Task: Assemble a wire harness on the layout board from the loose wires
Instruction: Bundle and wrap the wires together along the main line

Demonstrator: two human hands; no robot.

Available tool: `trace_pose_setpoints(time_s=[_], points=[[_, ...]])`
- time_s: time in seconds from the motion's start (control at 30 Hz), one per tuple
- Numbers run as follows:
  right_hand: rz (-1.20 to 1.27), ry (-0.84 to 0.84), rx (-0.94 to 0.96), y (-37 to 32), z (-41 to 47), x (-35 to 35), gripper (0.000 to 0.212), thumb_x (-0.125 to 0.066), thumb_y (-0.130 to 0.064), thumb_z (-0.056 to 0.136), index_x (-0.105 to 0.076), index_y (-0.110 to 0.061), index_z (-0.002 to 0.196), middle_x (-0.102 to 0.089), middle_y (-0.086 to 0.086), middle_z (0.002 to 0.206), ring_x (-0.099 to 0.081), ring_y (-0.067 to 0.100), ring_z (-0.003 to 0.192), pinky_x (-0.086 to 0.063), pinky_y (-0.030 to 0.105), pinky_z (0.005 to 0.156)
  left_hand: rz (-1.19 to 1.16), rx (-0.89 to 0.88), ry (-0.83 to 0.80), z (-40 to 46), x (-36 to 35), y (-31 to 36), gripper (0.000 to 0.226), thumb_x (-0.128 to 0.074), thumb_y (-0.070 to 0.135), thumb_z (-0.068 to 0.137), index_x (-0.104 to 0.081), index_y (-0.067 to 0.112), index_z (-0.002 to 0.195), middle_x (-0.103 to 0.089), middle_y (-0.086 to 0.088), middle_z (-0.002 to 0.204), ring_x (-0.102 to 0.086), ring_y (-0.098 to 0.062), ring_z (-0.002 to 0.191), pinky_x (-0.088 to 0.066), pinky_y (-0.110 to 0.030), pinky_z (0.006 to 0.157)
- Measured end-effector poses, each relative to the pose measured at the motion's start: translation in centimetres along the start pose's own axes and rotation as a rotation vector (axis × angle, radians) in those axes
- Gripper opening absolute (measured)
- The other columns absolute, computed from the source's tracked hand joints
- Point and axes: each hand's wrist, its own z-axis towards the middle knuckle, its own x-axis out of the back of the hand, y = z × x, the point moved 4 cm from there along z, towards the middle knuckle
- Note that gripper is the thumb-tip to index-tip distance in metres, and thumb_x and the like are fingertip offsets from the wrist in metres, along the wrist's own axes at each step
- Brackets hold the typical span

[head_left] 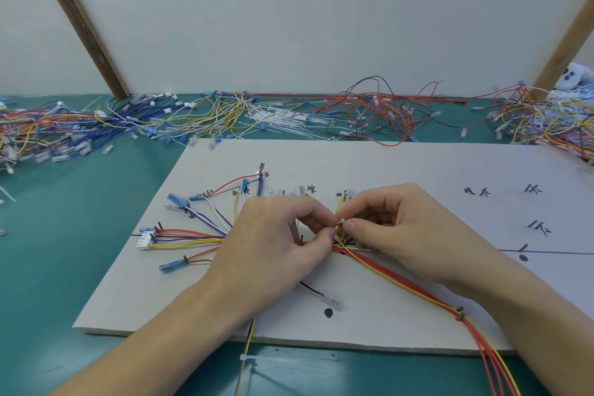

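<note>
Now, left hand (276,241) & right hand (395,228) both pinching cable tie (341,222), wire bundle (385,270) just below

My hands: two, left (276,244) and right (398,228); board (401,167): one; black dots on it: two (328,312); wooden struts: two (77,19); loose wires (205,116): too many to count

Red and yellow wires (398,280) bundled across white layout board (418,170)

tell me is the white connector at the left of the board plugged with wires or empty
Plugged with wires: red, blue and yellow wires run from the white connector across the layout board toward the left hand.
</note>
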Motion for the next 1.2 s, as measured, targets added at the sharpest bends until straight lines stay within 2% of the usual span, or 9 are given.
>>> trace_pose_setpoints(time_s=[0.17,0.37,0.5,0.6,0.77,0.87,0.97,1.13,1.2], points=[[-0.013,-0.006,0.006,0.09,0.05,-0.01,0.016,-0.07,-0.008,0.094,-0.08,-0.02,0.091,-0.077,-0.001,0.08,-0.067,0.008,0.072,-0.053,0.021,0.069,-0.013,-0.008,0.001,0.03,0.02,-0.12,0.012,-0.077,0.021,0.084,-0.079,0.032,0.087,-0.066,0.029,0.07,-0.047,-0.006,0.045,-0.03,-0.006,0.05],[-0.037,-0.024,0.032,0.05,0.03,-0.06,0.02,-0.069,-0.009,0.095,-0.08,-0.026,0.091,-0.076,-0.004,0.078,-0.064,0.006,0.069,-0.051,0.021,0.066,-0.005,-0.012,0.004,-0.03,-0.05,-0.18,0.014,-0.078,0.019,0.085,-0.08,0.032,0.088,-0.062,0.033,0.065,-0.045,-0.004,0.044,-0.03,-0.005,0.049],[-0.055,-0.03,0.046,0.07,0.04,-0.11,0.019,-0.07,-0.014,0.093,-0.08,-0.031,0.091,-0.076,-0.005,0.077,-0.062,0.005,0.067,-0.05,0.021,0.064,-0.025,-0.01,-0.001,-0.05,-0.08,-0.28,0.011,-0.076,0.023,0.084,-0.08,0.033,0.088,-0.067,0.028,0.07,-0.045,-0.006,0.045,-0.03,-0.007,0.048],[-0.072,-0.029,0.05,0.13,0.0,-0.17,0.014,-0.068,-0.024,0.089,-0.08,-0.032,0.092,-0.076,-0.004,0.078,-0.063,0.006,0.069,-0.051,0.026,0.066,-0.015,-0.011,0.001,-0.07,-0.15,-0.3,0.013,-0.079,0.02,0.085,-0.079,0.033,0.088,-0.065,0.03,0.068,-0.045,-0.005,0.045,-0.03,-0.006,0.049],[-0.041,0.005,0.062,0.05,0.03,-0.08,0.009,-0.074,-0.022,0.088,-0.078,-0.03,0.09,-0.078,-0.003,0.081,-0.067,0.011,0.071,-0.057,0.037,0.07,-0.013,-0.022,0.006,0.03,-0.12,-0.18,0.014,-0.08,0.019,0.086,-0.078,0.033,0.089,-0.063,0.034,0.065,-0.043,-0.004,0.043,-0.029,-0.006,0.048],[-0.01,0.017,0.045,0.17,0.11,0.04,0.013,-0.076,-0.012,0.09,-0.077,-0.026,0.088,-0.077,-0.001,0.079,-0.065,0.008,0.067,-0.054,0.028,0.065,0.0,-0.036,0.01,0.03,-0.12,-0.06,0.014,-0.08,0.019,0.086,-0.08,0.032,0.09,-0.058,0.037,0.062,-0.042,-0.004,0.042,-0.029,-0.005,0.048],[0.033,0.004,0.011,0.13,0.06,0.15,0.015,-0.074,-0.011,0.091,-0.078,-0.025,0.087,-0.077,0.0,0.078,-0.067,0.009,0.068,-0.052,0.019,0.064,-0.008,-0.036,0.006,-0.03,-0.15,-0.11,0.014,-0.079,0.02,0.087,-0.079,0.034,0.09,-0.06,0.036,0.063,-0.039,-0.006,0.041,-0.027,-0.007,0.047],[0.031,0.026,0.0,0.11,0.04,0.22,0.014,-0.073,-0.013,0.093,-0.078,-0.025,0.088,-0.075,0.0,0.075,-0.066,0.01,0.067,-0.052,0.02,0.062,-0.025,-0.028,-0.003,0.02,-0.2,-0.4,0.011,-0.077,0.025,0.088,-0.078,0.036,0.09,-0.063,0.034,0.066,-0.038,-0.006,0.041,-0.027,-0.007,0.046],[0.045,0.036,-0.011,0.1,0.05,0.2,0.015,-0.071,-0.012,0.094,-0.078,-0.023,0.088,-0.075,0.002,0.075,-0.066,0.011,0.065,-0.053,0.021,0.061,-0.041,-0.022,-0.022,0.08,-0.26,-0.58,0.01,-0.075,0.028,0.089,-0.077,0.038,0.092,-0.069,0.03,0.075,-0.039,-0.007,0.041,-0.027,-0.007,0.047]])
